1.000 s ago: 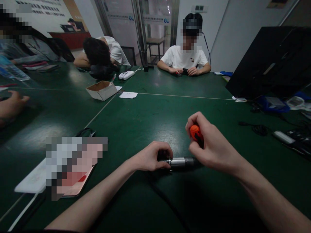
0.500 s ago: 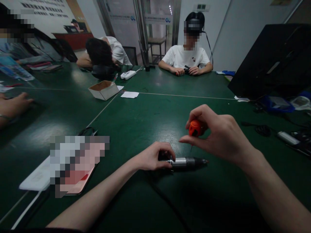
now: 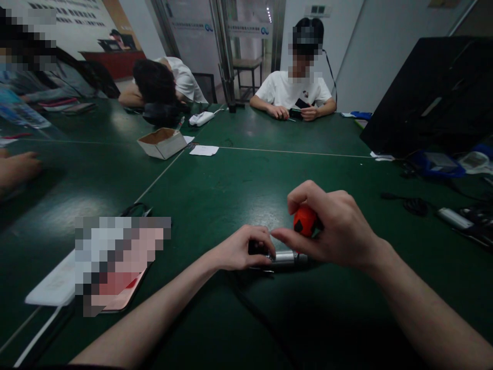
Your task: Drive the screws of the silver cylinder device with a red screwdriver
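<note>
A silver and black cylindrical tool point(image 3: 284, 258) lies on the green table point(image 3: 215, 329), its left end in the fingers of my left hand point(image 3: 246, 247). From that end a dark cable runs down toward the near edge. My right hand point(image 3: 331, 226) is curled around a red-orange handle with a black mark point(image 3: 305, 221), just above the right part of the tool. That hand hides the tool's dark tip. The shaft below the handle is hardly visible.
At the left lie a white device point(image 3: 50, 282) and a pink phone point(image 3: 127, 293). An open box point(image 3: 162, 144) stands farther back. A large black panel point(image 3: 431, 97) and cables are at the right. Two people sit across the table; another person's hand point(image 3: 19, 167) shows at left.
My right hand has moved down and left with the red-orange handle, now over the tool's right part. My left hand has stayed on the tool.
</note>
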Demonstrator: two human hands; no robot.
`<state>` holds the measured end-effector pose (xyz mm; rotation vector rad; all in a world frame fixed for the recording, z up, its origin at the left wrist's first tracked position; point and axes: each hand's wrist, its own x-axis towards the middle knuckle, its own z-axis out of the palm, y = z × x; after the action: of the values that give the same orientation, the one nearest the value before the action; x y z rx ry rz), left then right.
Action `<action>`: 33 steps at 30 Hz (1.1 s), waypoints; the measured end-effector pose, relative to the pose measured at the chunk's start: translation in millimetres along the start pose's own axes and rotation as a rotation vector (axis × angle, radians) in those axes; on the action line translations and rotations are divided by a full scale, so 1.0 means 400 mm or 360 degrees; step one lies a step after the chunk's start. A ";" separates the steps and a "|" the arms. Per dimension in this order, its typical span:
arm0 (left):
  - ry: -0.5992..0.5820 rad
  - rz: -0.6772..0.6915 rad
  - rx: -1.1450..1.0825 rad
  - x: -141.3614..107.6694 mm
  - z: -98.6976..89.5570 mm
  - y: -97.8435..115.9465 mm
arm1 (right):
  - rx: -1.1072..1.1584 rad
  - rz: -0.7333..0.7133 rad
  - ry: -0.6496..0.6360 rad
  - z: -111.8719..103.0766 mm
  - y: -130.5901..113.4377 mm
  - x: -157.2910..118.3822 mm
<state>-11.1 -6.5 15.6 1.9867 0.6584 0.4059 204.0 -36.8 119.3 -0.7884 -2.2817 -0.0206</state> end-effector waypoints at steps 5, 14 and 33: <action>0.0018 0.0040 0.0006 0.004 -0.001 0.002 | 0.0145 -0.0112 -0.0035 0.021 0.001 -0.001; -0.0003 0.0054 -0.0238 0.007 0.005 -0.006 | 0.0303 -0.0189 -0.0073 0.045 -0.005 -0.001; 0.0079 0.0102 0.0092 0.001 0.009 0.014 | 0.0215 -0.0289 -0.0178 0.050 -0.027 -0.002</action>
<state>-7.4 -11.0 18.6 2.0622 0.6452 0.4809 186.2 -41.3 105.9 -0.5233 -2.4251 0.0953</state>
